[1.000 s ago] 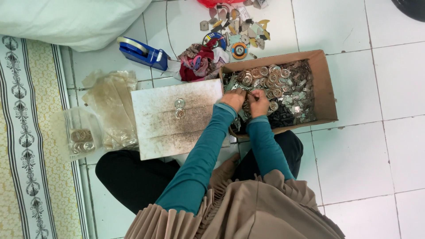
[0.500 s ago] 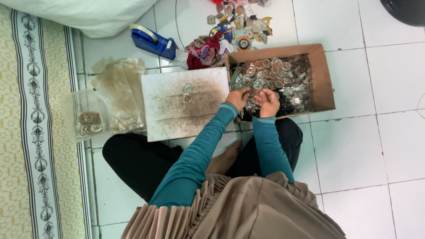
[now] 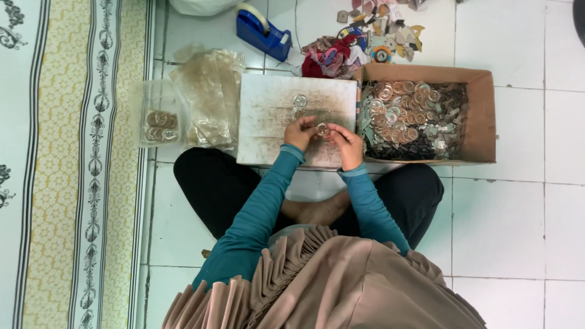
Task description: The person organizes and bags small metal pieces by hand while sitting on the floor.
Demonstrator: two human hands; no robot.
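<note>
Item: small round ring piece (image 3: 322, 129), metal-rimmed with a clear middle. Held between both hands over the near half of the white board (image 3: 268, 122).

Left hand (image 3: 301, 132): fingers curled, tips pinching the ring piece from its left side.

Right hand (image 3: 347, 145): fingers bent, thumb and forefinger pinching the same piece from its right side. The two hands meet at the piece, fingertips nearly touching.

Just beyond the left hand, on the board: two more ring pieces (image 3: 299, 105), lying flat, close together, clear of the fingers.

To the right of the right hand: open cardboard box (image 3: 481, 116), its near corner just beside the knuckles, filled with a heap of rings and dark small parts (image 3: 414, 119).

Well to the left of the left hand: stack of clear plastic bags (image 3: 210, 97) on the tiled floor (image 3: 506, 219); further left, a clear bag holding a few rings (image 3: 158, 126).

Beyond the hands, past the board's far edge: blue tape dispenser (image 3: 262, 31), a red and coloured bundle (image 3: 332, 58), scattered small pieces (image 3: 384, 24).

Far left: patterned mat (image 3: 73, 164).

Person seated cross-legged on the floor, teal sleeves (image 3: 262, 207), board resting at the knees.
</note>
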